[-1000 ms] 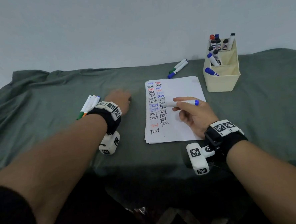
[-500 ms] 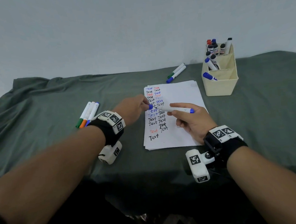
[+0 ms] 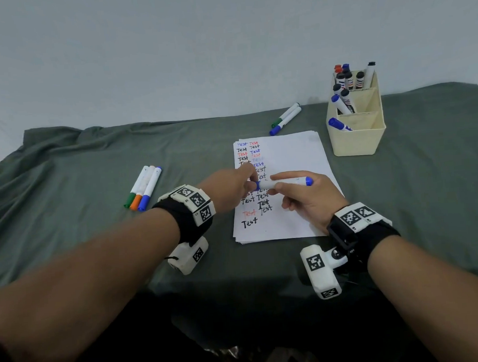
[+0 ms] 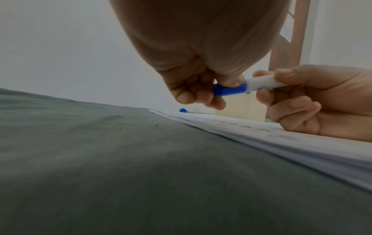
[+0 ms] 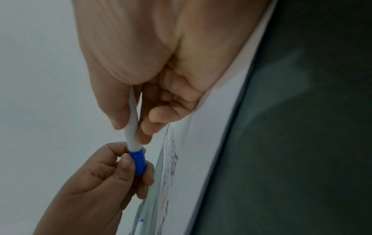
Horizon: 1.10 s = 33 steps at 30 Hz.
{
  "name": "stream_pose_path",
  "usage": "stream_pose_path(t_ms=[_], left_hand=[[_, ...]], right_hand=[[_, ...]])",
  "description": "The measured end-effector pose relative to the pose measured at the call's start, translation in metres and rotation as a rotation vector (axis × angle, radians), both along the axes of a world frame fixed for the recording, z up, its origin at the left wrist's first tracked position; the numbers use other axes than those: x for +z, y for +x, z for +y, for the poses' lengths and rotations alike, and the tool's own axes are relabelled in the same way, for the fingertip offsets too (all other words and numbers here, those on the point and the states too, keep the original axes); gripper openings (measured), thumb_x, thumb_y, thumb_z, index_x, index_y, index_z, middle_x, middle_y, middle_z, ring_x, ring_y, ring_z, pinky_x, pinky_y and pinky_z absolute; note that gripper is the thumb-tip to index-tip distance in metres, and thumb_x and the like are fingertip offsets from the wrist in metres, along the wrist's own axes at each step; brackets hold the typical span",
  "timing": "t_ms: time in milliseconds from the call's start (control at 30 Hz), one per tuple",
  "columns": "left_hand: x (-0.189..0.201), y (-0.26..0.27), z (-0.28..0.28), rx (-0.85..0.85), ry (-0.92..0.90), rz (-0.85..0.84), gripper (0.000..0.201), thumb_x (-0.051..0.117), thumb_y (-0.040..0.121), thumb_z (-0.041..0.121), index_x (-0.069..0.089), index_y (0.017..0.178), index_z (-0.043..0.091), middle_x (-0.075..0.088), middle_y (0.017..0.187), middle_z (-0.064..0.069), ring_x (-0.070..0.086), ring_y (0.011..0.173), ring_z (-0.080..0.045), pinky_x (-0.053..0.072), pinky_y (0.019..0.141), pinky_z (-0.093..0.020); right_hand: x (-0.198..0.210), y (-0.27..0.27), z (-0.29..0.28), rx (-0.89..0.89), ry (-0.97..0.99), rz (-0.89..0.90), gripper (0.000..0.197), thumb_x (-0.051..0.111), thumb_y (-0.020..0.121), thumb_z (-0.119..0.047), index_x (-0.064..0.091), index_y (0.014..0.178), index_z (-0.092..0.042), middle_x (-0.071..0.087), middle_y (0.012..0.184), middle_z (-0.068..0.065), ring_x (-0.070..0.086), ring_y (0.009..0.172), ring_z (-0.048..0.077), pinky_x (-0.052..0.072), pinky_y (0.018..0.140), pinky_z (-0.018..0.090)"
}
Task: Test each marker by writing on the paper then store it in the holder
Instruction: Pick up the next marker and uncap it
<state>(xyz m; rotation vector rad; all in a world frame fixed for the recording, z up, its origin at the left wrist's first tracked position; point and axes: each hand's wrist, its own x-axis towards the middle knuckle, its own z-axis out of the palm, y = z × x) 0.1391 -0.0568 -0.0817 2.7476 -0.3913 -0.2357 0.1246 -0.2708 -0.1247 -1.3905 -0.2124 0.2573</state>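
A white marker (image 3: 284, 182) with blue ends lies level above the paper (image 3: 292, 160), which carries rows of "Test". My right hand (image 3: 303, 196) grips its white barrel (image 5: 131, 127). My left hand (image 3: 232, 188) pinches the blue cap (image 4: 229, 89) at the marker's left end, the cap seated on the barrel (image 4: 263, 82). In the right wrist view the left hand's fingers (image 5: 124, 165) wrap the blue cap (image 5: 138, 163). The cream holder (image 3: 358, 137) with several markers stands at the back right.
Three markers (image 3: 143, 188) with green, orange and blue caps lie on the green cloth (image 3: 65, 191) to the left. Two more markers (image 3: 286, 119) lie behind the paper. A wall stands close behind the table.
My left hand came from the cloth near the three markers over to the paper and took hold of the blue cap. The right hand kept the marker level and shifted slightly.
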Motion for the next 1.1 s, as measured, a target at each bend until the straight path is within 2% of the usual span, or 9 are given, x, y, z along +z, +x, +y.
stream_pose_path(t_ms=[200,333,433,567,700,800,900,1000,1100], left_hand=[[0.0,-0.004,0.006,0.006,0.006,-0.031,0.002,0.047,0.101,0.028,0.048,0.102,0.027,0.065,0.088,-0.001,0.06,0.078,-0.02,0.049,0.067,-0.036],[0.0,-0.004,0.006,-0.083,0.02,-0.068,0.017,0.061,0.093,0.04,0.054,0.097,0.025,0.057,0.097,0.008,0.054,0.085,-0.011,0.042,0.071,-0.025],[-0.003,-0.007,0.005,-0.084,0.02,-0.108,0.019,0.063,0.092,0.043,0.056,0.09,0.025,0.051,0.091,0.013,0.05,0.079,-0.007,0.037,0.065,-0.022],[-0.005,-0.011,0.027,-0.051,0.095,-0.146,0.023,0.066,0.09,0.043,0.059,0.091,0.021,0.053,0.084,0.011,0.05,0.073,-0.008,0.034,0.06,-0.02],[0.002,-0.011,0.071,0.115,0.241,-0.186,0.023,0.065,0.09,0.04,0.062,0.09,0.017,0.063,0.093,-0.002,0.054,0.081,-0.018,0.042,0.071,-0.03],[0.007,-0.009,0.104,0.289,0.313,-0.226,0.019,0.064,0.09,0.037,0.063,0.092,0.018,0.066,0.097,-0.005,0.058,0.087,-0.024,0.04,0.074,-0.031],[0.007,-0.012,0.126,0.422,0.292,-0.264,0.016,0.062,0.088,0.028,0.059,0.1,0.018,0.06,0.091,-0.003,0.057,0.084,-0.029,0.038,0.07,-0.032],[0.007,-0.015,0.138,0.489,0.383,-0.26,0.005,0.056,0.086,0.024,0.056,0.09,0.021,0.06,0.086,-0.002,0.051,0.074,-0.027,0.038,0.065,-0.03],[0.005,-0.016,0.141,0.493,0.395,-0.213,0.003,0.054,0.084,0.021,0.051,0.085,0.019,0.055,0.082,-0.002,0.053,0.08,-0.028,0.044,0.068,-0.032]], right_hand=[[0.004,-0.002,0.001,0.043,-0.09,-0.046,0.018,0.075,0.09,-0.023,0.079,0.106,-0.03,0.078,0.097,0.009,0.064,0.066,0.02,0.053,0.061,0.025],[0.003,-0.004,0.002,0.028,-0.217,-0.1,0.02,0.078,0.087,-0.03,0.077,0.107,-0.034,0.077,0.087,-0.002,0.069,0.069,0.016,0.056,0.068,0.024],[0.003,-0.002,0.002,-0.03,-0.267,-0.085,0.041,0.081,0.084,-0.034,0.067,0.123,-0.036,0.077,0.093,-0.002,0.074,0.076,0.015,0.059,0.075,0.029],[0.0,0.002,0.004,-0.059,-0.296,-0.038,0.069,0.084,0.081,-0.032,0.049,0.139,-0.028,0.07,0.11,0.002,0.075,0.087,0.017,0.061,0.084,0.036],[0.0,0.002,0.007,-0.055,-0.403,-0.067,0.048,0.08,0.085,-0.034,0.062,0.128,-0.022,0.07,0.112,-0.004,0.075,0.087,0.013,0.061,0.088,0.039],[0.0,0.001,0.007,-0.058,-0.417,-0.064,0.035,0.079,0.086,-0.033,0.069,0.117,-0.021,0.07,0.112,-0.005,0.075,0.087,0.011,0.061,0.088,0.039],[0.003,0.0,0.009,-0.066,-0.435,-0.054,0.032,0.078,0.087,-0.029,0.069,0.116,-0.02,0.069,0.113,-0.004,0.075,0.086,0.013,0.061,0.089,0.038],[0.007,-0.001,0.011,-0.073,-0.539,-0.081,0.031,0.076,0.088,-0.032,0.069,0.117,-0.022,0.068,0.115,-0.006,0.072,0.095,0.013,0.058,0.093,0.035],[0.012,-0.003,0.013,-0.063,-0.683,-0.13,0.028,0.075,0.088,-0.037,0.068,0.114,-0.028,0.066,0.114,-0.011,0.062,0.103,0.008,0.047,0.091,0.026]])
